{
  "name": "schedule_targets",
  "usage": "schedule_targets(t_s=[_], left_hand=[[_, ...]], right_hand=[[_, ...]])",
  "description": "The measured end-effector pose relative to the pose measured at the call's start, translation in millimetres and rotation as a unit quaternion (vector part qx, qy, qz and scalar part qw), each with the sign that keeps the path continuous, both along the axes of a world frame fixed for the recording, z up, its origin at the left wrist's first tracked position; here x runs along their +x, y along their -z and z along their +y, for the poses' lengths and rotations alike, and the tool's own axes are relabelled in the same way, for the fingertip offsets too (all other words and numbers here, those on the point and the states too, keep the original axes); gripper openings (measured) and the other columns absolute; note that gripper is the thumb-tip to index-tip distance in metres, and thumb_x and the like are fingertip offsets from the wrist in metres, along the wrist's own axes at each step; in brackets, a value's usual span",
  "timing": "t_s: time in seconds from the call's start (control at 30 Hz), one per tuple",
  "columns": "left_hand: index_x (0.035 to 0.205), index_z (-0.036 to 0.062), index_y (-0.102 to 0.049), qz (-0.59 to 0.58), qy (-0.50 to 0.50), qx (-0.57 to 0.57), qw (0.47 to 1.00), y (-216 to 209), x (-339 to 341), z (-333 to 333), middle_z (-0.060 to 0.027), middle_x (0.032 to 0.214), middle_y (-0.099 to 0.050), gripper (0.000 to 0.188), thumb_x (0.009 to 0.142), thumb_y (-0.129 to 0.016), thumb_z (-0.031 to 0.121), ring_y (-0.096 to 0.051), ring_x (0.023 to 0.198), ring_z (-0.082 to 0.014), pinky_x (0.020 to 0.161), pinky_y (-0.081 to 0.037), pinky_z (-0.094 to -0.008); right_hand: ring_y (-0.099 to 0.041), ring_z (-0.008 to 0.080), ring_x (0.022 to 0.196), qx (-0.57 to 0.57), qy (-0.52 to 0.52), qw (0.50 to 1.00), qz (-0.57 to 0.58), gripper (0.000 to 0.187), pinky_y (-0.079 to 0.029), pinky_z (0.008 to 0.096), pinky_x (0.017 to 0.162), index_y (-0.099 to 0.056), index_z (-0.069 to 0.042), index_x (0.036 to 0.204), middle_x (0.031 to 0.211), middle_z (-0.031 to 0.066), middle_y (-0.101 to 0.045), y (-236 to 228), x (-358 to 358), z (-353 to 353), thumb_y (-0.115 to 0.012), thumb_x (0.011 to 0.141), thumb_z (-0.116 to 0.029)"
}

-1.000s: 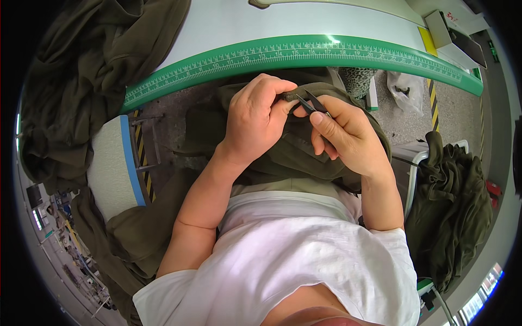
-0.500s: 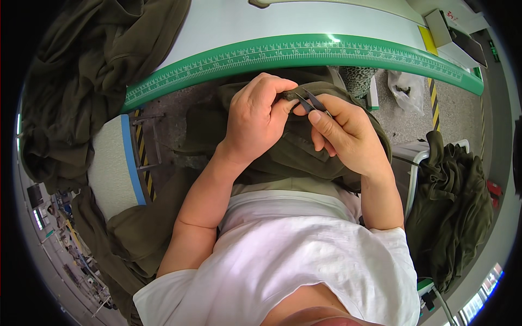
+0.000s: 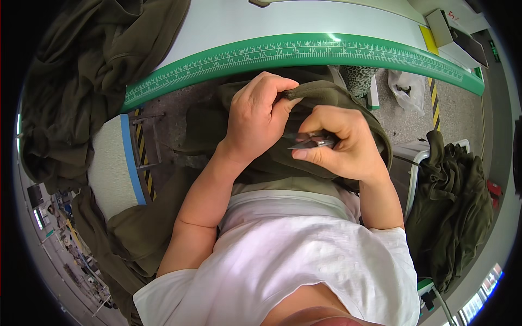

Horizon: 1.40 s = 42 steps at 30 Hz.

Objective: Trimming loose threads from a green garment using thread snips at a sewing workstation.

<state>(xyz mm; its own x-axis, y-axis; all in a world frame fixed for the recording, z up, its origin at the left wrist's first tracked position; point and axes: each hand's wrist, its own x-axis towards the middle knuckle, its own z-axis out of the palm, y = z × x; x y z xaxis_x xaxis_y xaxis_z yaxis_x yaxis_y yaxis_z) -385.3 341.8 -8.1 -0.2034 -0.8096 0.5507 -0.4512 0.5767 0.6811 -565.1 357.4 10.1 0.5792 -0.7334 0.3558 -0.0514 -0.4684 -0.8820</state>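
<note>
Here the left hand (image 3: 258, 117) is pinching a rolled edge of the dark olive garment (image 3: 331, 95) between thumb and forefinger, its grip closing firmly on the cloth. The right hand (image 3: 345, 144) is grasping a pair of dark snips (image 3: 305, 145), the blades pointing toward the left wrist and sitting just apart from the pinched edge. The garment is draping over the lap, hanging in loose folds beneath both hands, right in front of the white shirt (image 3: 315, 239). Beyond it, the white bench (image 3: 234, 24) is showing off its green measuring edge (image 3: 304, 49), while an olive cloth heap (image 3: 81, 81) is spilling over on the left. Over on the right, another olive bundle (image 3: 451, 212) is hanging in creases, and a clear plastic bag (image 3: 410, 100) is lying near the striped floor tape (image 3: 434, 106).
</note>
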Motion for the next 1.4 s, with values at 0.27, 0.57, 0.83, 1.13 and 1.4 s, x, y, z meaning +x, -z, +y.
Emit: schedule_targets(t_s=[0.27, 0.57, 0.83, 1.13, 1.4], left_hand=[[0.091, 0.0029, -0.055, -0.019, 0.012, -0.026, 0.999, -4, -3, 0, -0.0090, 0.079, -0.059, 0.024, 0.071, -0.065, -0.007, -0.059, 0.066, -0.0265, 0.056, -0.048, -0.0337], [0.090, 0.0040, -0.055, -0.035, 0.023, -0.044, 0.998, -3, -4, -1, -0.0079, 0.078, -0.058, 0.024, 0.070, -0.065, -0.006, -0.059, 0.068, -0.0272, 0.057, -0.048, -0.0348], [0.091, 0.0032, -0.059, 0.013, 0.003, 0.061, 0.998, 5, -5, -2, -0.0079, 0.076, -0.057, 0.022, 0.072, -0.069, -0.002, -0.055, 0.061, -0.0214, 0.053, -0.045, -0.0307], [0.089, 0.0022, -0.059, 0.071, 0.025, 0.074, 0.994, 5, -1, -3, -0.0052, 0.074, -0.056, 0.016, 0.077, -0.068, -0.002, -0.052, 0.058, -0.0125, 0.051, -0.042, -0.0248], [0.091, 0.0018, -0.059, 0.057, 0.024, 0.084, 0.995, 2, -1, -3, -0.0050, 0.074, -0.056, 0.017, 0.077, -0.068, -0.004, -0.053, 0.060, -0.0123, 0.052, -0.043, -0.0247]], right_hand=[[-0.046, 0.0059, 0.060, 0.112, 0.257, 0.960, 0.013, 0.014, -0.038, 0.0201, 0.055, -0.056, 0.000, 0.084, 0.068, 0.0002, -0.054, -9, 12, -2, -0.068, 0.078, 0.001], [-0.045, 0.0084, 0.058, 0.048, 0.216, 0.972, 0.079, 0.015, -0.038, 0.0232, 0.054, -0.053, -0.001, 0.085, 0.066, 0.0031, -0.050, -9, 20, -1, -0.059, 0.073, 0.003], [-0.044, 0.0094, 0.059, 0.087, 0.085, 0.992, -0.043, 0.013, -0.038, 0.0243, 0.054, -0.051, -0.002, 0.083, 0.066, 0.0029, -0.050, -10, 21, 6, -0.058, 0.072, -0.001], [-0.053, 0.0205, 0.055, -0.077, 0.259, 0.956, 0.118, 0.021, -0.041, 0.0298, 0.051, -0.055, -0.004, 0.085, 0.066, 0.0074, -0.055, -15, -22, -10, -0.071, 0.077, -0.014], [-0.048, 0.0205, 0.049, -0.171, 0.231, 0.942, 0.171, 0.021, -0.037, 0.0296, 0.047, -0.056, -0.003, 0.083, 0.062, 0.0069, -0.054, -4, -16, -17, -0.073, 0.078, -0.014]])
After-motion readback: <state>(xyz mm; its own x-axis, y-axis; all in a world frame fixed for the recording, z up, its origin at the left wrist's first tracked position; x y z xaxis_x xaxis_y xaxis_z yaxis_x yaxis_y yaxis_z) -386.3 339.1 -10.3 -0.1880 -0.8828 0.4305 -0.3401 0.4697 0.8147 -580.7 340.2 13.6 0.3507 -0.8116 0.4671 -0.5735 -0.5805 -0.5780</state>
